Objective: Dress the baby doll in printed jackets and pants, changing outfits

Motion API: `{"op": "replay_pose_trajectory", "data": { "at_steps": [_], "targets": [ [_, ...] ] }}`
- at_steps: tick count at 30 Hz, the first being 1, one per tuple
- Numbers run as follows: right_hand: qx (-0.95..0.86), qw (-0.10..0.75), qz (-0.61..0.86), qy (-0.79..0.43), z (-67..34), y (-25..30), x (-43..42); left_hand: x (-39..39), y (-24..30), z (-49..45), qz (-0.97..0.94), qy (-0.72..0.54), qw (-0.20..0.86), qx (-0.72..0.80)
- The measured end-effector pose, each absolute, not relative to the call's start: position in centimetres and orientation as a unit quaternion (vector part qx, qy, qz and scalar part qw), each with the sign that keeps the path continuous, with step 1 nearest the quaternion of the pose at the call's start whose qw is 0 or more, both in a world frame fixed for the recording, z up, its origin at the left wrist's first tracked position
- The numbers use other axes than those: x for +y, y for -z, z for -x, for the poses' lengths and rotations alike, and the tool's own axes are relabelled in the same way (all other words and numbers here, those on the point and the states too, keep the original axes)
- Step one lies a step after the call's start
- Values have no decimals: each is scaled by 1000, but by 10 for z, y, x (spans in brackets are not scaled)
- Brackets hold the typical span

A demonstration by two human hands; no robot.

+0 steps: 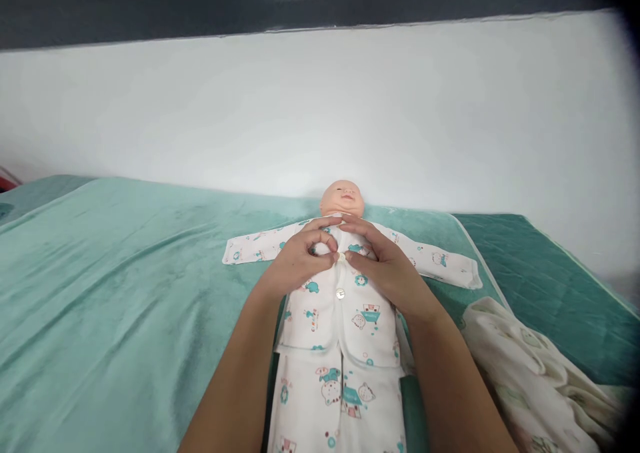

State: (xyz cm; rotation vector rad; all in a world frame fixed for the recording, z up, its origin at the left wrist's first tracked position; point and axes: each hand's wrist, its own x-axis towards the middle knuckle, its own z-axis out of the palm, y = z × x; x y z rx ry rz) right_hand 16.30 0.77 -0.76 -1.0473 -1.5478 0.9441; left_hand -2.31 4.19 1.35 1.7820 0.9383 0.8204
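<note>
A baby doll lies on its back, its head near the wall. It wears a white printed baby shirt with both sleeves spread out sideways, and matching pants. My left hand and my right hand meet at the shirt's front edges on the chest. Each hand is closed, with thumb and fingertips pinching the cloth on either side of a pale button. Below it, a second button shows on the front. The doll's hands are not visible at the sleeve ends.
A light green blanket covers the bed, creased on the left. Darker green quilted bedding shows at the right. Crumpled white printed cloth lies beside my right forearm. A white wall stands behind the doll.
</note>
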Motion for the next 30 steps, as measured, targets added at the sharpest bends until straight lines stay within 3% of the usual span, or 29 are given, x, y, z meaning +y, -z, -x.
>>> {"op": "replay_pose_trajectory", "data": {
  "at_steps": [11, 22, 30],
  "targets": [
    [-656, 497, 452, -344, -159, 6, 8, 46, -8, 25, -732, -363, 461, 347],
    [-588, 556, 420, -411, -159, 12, 11, 48, -6, 25, -774, -355, 432, 298],
    [-566, 583, 450, -372, -154, 22, -1, 13, -3, 18, -738, -425, 395, 344]
  ]
}}
